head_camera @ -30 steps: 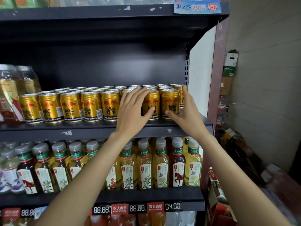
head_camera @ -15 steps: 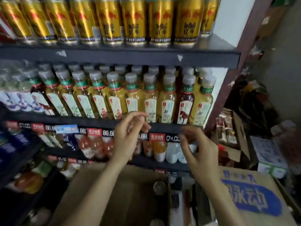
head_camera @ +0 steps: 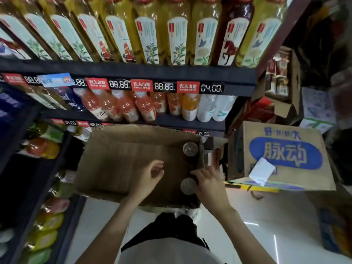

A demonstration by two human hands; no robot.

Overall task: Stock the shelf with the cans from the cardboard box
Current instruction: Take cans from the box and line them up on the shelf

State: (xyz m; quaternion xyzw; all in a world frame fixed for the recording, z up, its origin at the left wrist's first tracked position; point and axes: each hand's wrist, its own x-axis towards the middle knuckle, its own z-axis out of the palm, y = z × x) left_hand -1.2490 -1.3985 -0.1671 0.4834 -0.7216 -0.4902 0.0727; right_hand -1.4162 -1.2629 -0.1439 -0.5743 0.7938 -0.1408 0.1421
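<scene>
Both hands are reaching down into the open cardboard box (head_camera: 122, 161), which is sitting on the floor in front of the shelf (head_camera: 133, 73). The right hand (head_camera: 208, 184) is lying against the near can (head_camera: 188, 186), its fingers touching the can's side by the box's right wall; whether the grip is closing around the can is not clear, since the picture is blurred there. The left hand (head_camera: 150, 177) is hovering over the bare middle of the box, fingers loosely curled and the grip holding nothing. A second can (head_camera: 190, 149) is standing upright farther back, in the box's far right corner, apart from both hands. Only the silver tops of the two cans are showing. On the shelf above, tea bottles (head_camera: 177, 39) are standing in a row, with price tags (head_camera: 163, 86) running along its front edge. A closed carton with blue print (head_camera: 283, 155) is sitting just right of the open box.
</scene>
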